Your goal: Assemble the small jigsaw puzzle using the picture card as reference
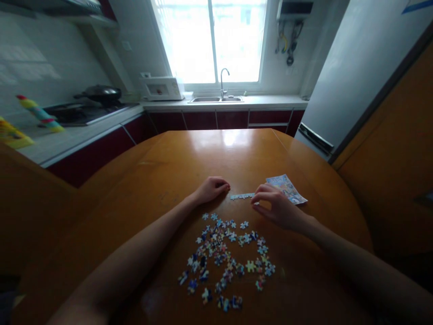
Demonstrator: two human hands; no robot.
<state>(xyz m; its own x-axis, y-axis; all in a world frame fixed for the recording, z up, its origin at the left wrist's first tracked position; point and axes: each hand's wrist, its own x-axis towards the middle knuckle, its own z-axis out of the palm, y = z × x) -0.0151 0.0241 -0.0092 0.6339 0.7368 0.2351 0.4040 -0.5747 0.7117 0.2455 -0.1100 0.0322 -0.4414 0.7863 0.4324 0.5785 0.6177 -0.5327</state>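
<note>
Several loose jigsaw pieces [225, 255] lie scattered on the round wooden table [169, 167] close to me. A short joined strip of pieces [241, 196] lies further out, between my hands. My left hand [213, 188] rests on the table with its fingers curled, fingertips just left of the strip. My right hand [278, 205] hovers at the strip's right end, fingers bent and pinching toward it. A printed picture card [287, 188] lies flat behind my right hand.
A kitchen counter with a sink and tap [221, 92] runs under the window. A white microwave [161, 88] and a stove with a black pan [101, 94] stand to the left. A grey fridge [345, 90] stands on the right.
</note>
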